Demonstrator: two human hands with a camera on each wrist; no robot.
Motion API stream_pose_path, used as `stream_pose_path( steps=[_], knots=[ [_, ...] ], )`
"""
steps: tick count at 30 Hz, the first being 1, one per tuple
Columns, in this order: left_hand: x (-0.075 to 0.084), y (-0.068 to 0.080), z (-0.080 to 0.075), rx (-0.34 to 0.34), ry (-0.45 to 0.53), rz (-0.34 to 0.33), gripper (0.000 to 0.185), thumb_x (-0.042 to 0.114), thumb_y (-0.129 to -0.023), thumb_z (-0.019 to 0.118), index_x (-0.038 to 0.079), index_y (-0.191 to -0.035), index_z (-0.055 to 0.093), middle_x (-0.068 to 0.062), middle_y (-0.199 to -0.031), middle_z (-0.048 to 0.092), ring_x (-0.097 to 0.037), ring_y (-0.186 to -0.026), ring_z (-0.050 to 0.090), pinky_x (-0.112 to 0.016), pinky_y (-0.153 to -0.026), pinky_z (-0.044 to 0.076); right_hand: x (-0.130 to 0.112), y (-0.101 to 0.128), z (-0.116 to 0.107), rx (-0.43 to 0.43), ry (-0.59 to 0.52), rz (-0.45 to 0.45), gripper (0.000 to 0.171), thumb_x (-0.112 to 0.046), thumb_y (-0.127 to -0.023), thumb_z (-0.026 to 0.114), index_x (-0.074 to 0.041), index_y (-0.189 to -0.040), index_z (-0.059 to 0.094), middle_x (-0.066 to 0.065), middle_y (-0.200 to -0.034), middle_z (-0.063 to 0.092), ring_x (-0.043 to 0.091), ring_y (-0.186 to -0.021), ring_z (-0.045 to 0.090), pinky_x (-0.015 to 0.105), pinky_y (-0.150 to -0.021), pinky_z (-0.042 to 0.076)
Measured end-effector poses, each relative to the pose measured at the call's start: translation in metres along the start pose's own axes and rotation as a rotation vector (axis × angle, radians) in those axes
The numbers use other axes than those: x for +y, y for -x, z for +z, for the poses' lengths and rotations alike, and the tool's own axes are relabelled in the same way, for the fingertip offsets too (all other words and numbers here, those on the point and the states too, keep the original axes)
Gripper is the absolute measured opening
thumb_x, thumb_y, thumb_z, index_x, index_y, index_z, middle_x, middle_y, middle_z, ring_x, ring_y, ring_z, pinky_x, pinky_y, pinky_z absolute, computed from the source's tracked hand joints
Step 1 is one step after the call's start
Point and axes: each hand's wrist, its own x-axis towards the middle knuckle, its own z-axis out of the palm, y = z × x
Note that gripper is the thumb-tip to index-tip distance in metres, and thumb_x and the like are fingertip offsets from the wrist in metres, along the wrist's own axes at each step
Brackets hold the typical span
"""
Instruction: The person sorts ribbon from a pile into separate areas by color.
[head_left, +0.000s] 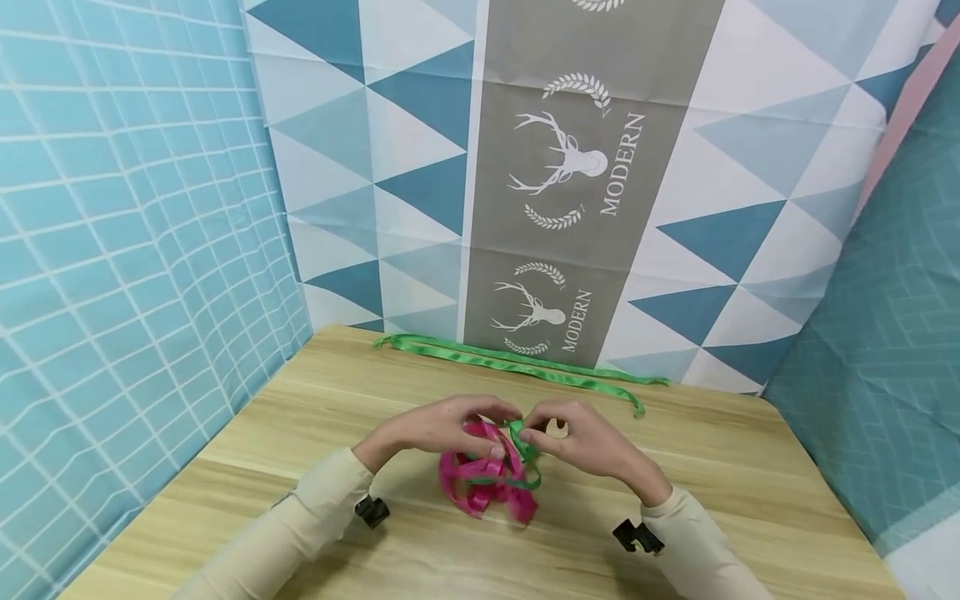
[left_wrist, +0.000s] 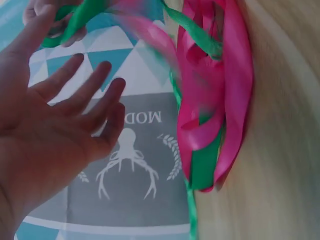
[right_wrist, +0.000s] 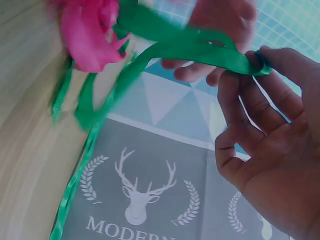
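Observation:
My right hand (head_left: 588, 442) pinches the end of a glossy green ribbon (right_wrist: 200, 54) between thumb and fingertips, and the strip trails back to a tangle. That tangle is a loose heap of pink ribbon (head_left: 453, 479) with green strands running through it, lying on the table below both hands. My left hand (head_left: 438, 427) hovers over the heap's left side. In the left wrist view its fingers (left_wrist: 90, 92) are spread and relaxed, holding nothing. The moving pink strands are blurred.
Two straightened green ribbons (head_left: 517, 367) lie along the table's back edge. Patterned cloth (head_left: 555, 192) with deer prints hangs right behind the wooden table (head_left: 300, 408). A blue checked cloth (head_left: 150, 208) stands at left, a teal one (head_left: 877, 333) at right.

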Motion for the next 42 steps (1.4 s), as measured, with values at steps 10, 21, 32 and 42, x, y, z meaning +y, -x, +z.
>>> stream_pose_path(
  steps=[10,21,32,42],
  knots=[
    [0.009,-0.005,0.011,0.017,0.338,0.059,0.024,0.025,-0.104,0.063,0.015,-0.126,0.065,-0.019,-0.117,0.066,-0.040,-0.104,0.066,-0.055,-0.092,0.052,-0.007,-0.001,-0.015,0.022,-0.178,0.002,0.011,-0.019,-0.101,0.067,-0.020,-0.095,0.075,-0.004,-0.091,0.070,0.018,-0.077,0.059,0.032,-0.065,0.045],
    [0.018,0.005,-0.005,0.033,0.409,0.055,0.023,0.028,-0.104,0.062,0.007,-0.111,0.066,-0.020,-0.106,0.067,-0.026,-0.090,0.063,-0.041,-0.082,0.054,0.000,0.006,-0.032,0.096,-0.689,-0.012,0.012,-0.003,-0.102,0.060,-0.002,-0.093,0.069,0.015,-0.105,0.065,0.028,-0.098,0.062,0.038,-0.084,0.055],
    [0.015,0.038,-0.061,0.152,0.383,0.108,0.027,0.019,-0.105,0.059,-0.008,-0.104,0.057,-0.020,-0.084,0.060,-0.033,-0.076,0.059,-0.038,-0.072,0.052,0.013,0.033,-0.074,0.206,-0.577,0.065,0.009,0.003,-0.100,0.060,-0.003,-0.097,0.066,0.009,-0.079,0.057,0.024,-0.069,0.051,0.034,-0.066,0.047],
    [-0.004,0.060,-0.124,0.316,0.312,0.036,0.016,0.020,-0.106,0.059,0.006,-0.100,0.063,-0.010,-0.078,0.056,-0.027,-0.078,0.054,-0.040,-0.079,0.048,0.021,0.055,-0.124,0.139,-0.288,0.249,0.008,-0.007,-0.099,0.068,-0.005,-0.107,0.066,0.017,-0.087,0.064,0.026,-0.073,0.060,0.037,-0.069,0.053]
  ],
)
